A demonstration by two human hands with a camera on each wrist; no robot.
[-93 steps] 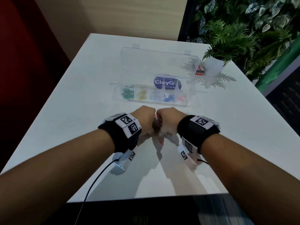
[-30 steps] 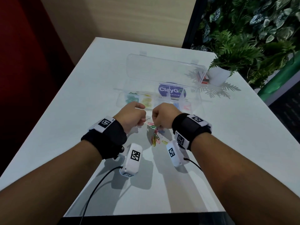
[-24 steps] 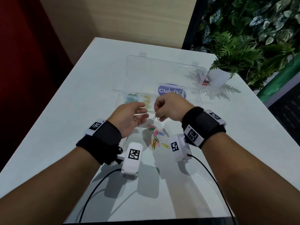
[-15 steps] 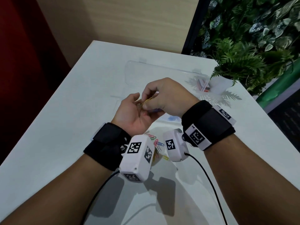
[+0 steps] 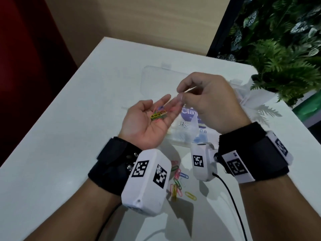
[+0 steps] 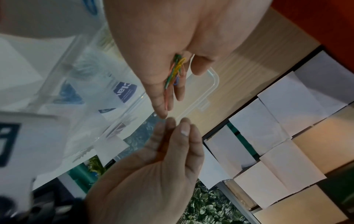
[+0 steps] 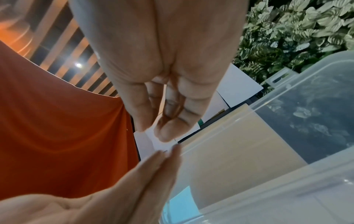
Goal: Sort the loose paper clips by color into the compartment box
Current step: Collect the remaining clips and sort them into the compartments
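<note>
My left hand [image 5: 159, 103] is held palm up above the table, fingers relaxed, with several coloured paper clips [image 5: 158, 115] lying in the palm. In the left wrist view those clips [image 6: 177, 68] are yellow, green, red and blue. My right hand [image 5: 180, 95] hovers at the left fingertips with its fingers curled. Its thumb and forefinger nearly meet [image 7: 151, 131], and I see no clip between them. The clear compartment box [image 5: 184, 136] lies open behind the hands, mostly hidden by them. More loose clips [image 5: 177, 181] lie on the table between my wrists.
The box lid [image 5: 156, 75] lies flat beyond the hands. A white plant pot [image 5: 260, 96] stands at the table's right edge, with foliage behind it. A black cable [image 5: 231, 197] trails from my right wrist over the white table [image 5: 69, 136].
Both hands rose from the clip pile. The left hand turned palm up with clips in it. The yellow clip that the right hand pinched now lies in the left palm.
</note>
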